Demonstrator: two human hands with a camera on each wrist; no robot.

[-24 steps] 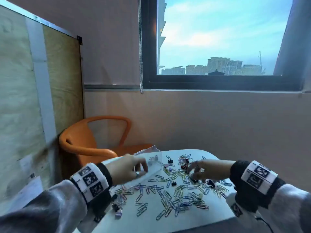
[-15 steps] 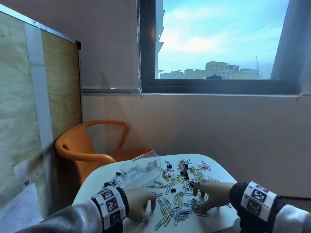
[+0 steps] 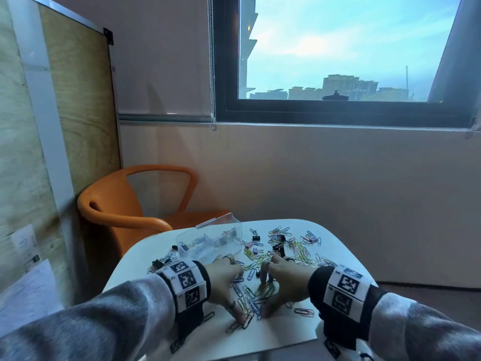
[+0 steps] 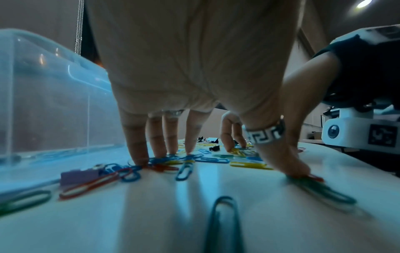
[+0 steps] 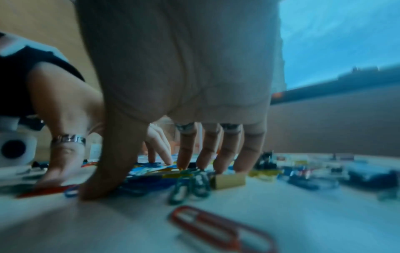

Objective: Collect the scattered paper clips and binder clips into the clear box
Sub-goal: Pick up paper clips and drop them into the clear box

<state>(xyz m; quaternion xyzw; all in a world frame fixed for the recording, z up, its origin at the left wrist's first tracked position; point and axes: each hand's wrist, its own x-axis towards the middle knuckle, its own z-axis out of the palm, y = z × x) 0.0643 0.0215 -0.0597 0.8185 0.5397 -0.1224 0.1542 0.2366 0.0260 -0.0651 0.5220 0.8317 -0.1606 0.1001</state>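
Since the earlier frame, I've drawn both hands in from the far spread to the near pile. My left hand [image 3: 225,278] and right hand [image 3: 285,280] are spread, fingertips pressing loose paper clips [image 3: 250,293], gripping nothing.

Progress: early. The clear box [image 3: 208,243], at 11 o'clock from my hands, holds a few clips. Most paper clips and binder clips [image 3: 279,242] lie scattered at 12 to 1 o'clock.

Surroundings: window [image 3: 343,48]; plywood panel [image 3: 78,100] at 9 o'clock; orange chair [image 3: 125,204]; white table [image 3: 273,332].
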